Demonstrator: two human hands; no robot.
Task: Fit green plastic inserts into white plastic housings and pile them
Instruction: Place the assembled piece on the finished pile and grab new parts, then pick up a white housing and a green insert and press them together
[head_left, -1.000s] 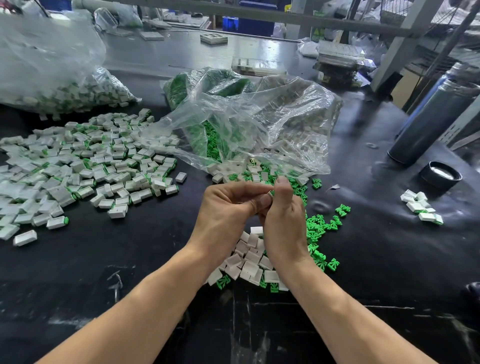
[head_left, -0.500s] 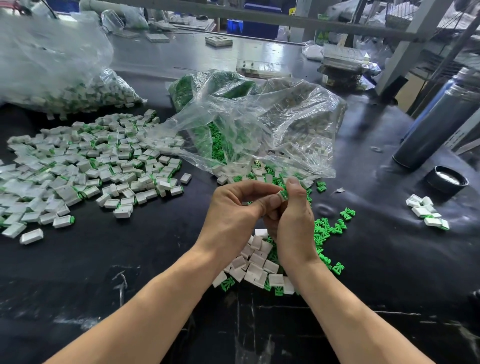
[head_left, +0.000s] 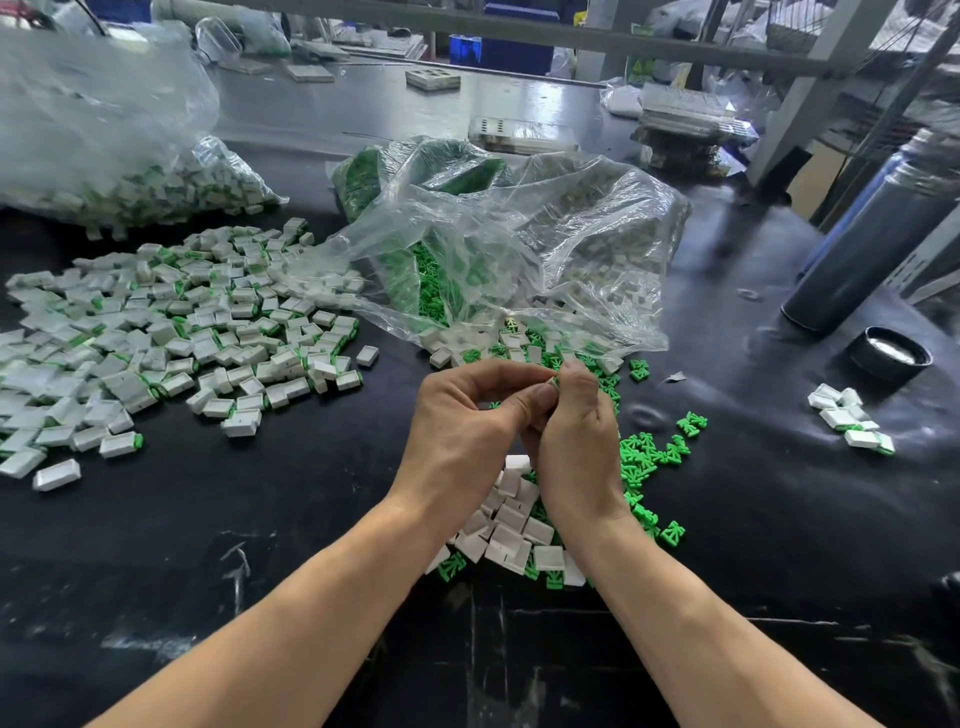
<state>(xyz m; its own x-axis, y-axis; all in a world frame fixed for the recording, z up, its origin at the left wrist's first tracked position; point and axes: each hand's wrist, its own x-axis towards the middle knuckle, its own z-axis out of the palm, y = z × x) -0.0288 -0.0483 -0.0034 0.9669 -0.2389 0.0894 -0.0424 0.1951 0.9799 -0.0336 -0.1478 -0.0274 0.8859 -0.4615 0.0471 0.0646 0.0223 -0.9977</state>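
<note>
My left hand (head_left: 467, 436) and my right hand (head_left: 576, 441) meet fingertip to fingertip above the black table, pinching one small white housing with a green insert (head_left: 554, 382) between them; the piece is mostly hidden by the fingers. Under my wrists lies a heap of empty white housings (head_left: 511, 525). Loose green inserts (head_left: 649, 457) are scattered to the right of it. A wide pile of fitted pieces (head_left: 171, 338) covers the table at the left.
A crumpled clear bag (head_left: 519, 249) with green and white parts lies behind my hands. Another full bag (head_left: 104, 156) sits at the back left. A grey cylinder (head_left: 872, 244), a black lid (head_left: 891, 356) and a few fitted pieces (head_left: 849, 418) are at the right.
My hands have stayed together at the same spot, fingers working the small piece; the green part shows less between the fingertips now. The view has shifted slightly.
</note>
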